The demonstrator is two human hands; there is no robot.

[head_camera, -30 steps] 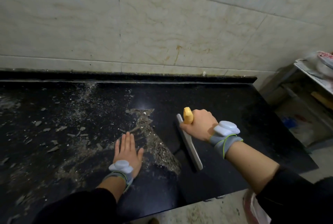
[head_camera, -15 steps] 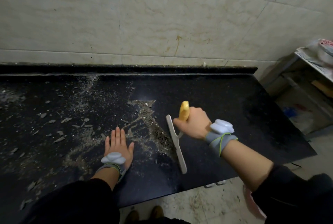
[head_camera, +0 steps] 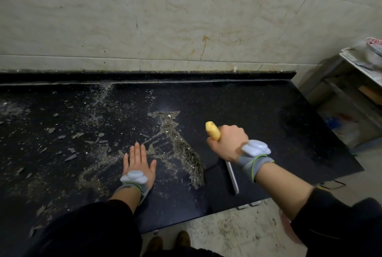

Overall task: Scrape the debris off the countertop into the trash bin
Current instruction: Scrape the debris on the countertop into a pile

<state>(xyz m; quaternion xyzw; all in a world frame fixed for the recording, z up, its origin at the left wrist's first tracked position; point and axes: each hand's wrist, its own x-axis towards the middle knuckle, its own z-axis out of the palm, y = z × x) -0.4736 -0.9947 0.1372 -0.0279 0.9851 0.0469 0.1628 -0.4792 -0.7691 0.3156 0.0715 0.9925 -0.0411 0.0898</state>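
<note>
Most debris (head_camera: 190, 159) lies on the countertop (head_camera: 258, 116): one ridge gathered beside the scraper (head_camera: 232, 176), chips scattered leftward. My right hand (head_camera: 227, 145) grips its yellow handle; my left hand (head_camera: 137, 163) rests flat, fingers straight. No trash bin shows.

Dim, murky light; small glare spot on black countertop (head_camera: 258, 116); wide-angle bending at edges; soft focus.

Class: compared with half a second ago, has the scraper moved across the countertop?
Yes. The scraper has drawn back to the right, off the debris ridge it was touching; bare countertop now separates them.
</note>
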